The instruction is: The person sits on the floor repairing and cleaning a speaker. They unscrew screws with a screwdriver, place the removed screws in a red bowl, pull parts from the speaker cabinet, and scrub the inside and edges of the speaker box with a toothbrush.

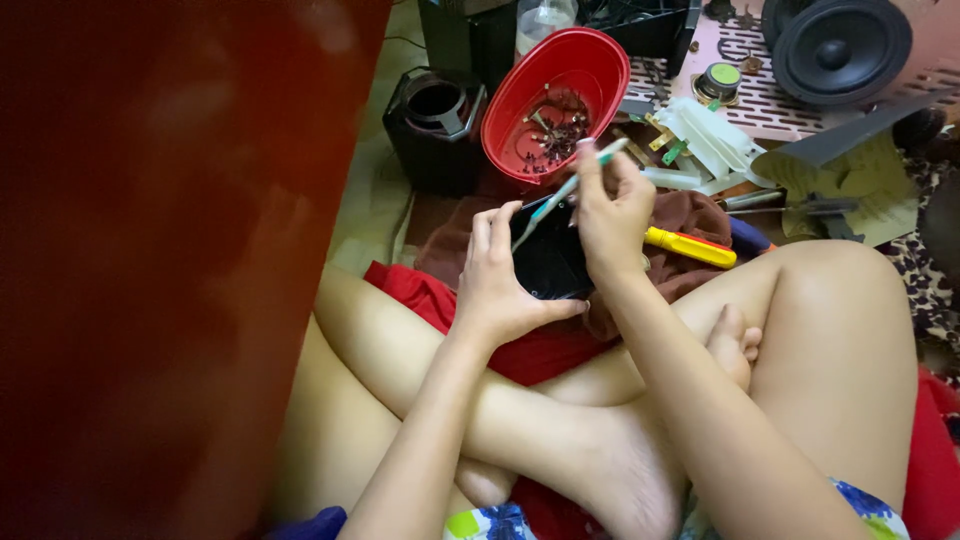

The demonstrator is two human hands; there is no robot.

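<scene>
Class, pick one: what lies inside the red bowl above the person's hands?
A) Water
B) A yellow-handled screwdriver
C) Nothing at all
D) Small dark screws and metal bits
D: the red bowl holds a scatter of small dark screws and metal bits at its bottom.

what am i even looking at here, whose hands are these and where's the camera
The single picture comes from a camera worn on a person's head, looking down at their own hands and crossed legs as they sit on the floor. The left hand steadies a small black object. The right hand grips a thin pale tool, its tip on that object. Ahead sit a red bowl holding small dark parts, a yellow-handled screwdriver and a black loudspeaker. The blurred red-brown mass at the left cannot be identified.
</scene>
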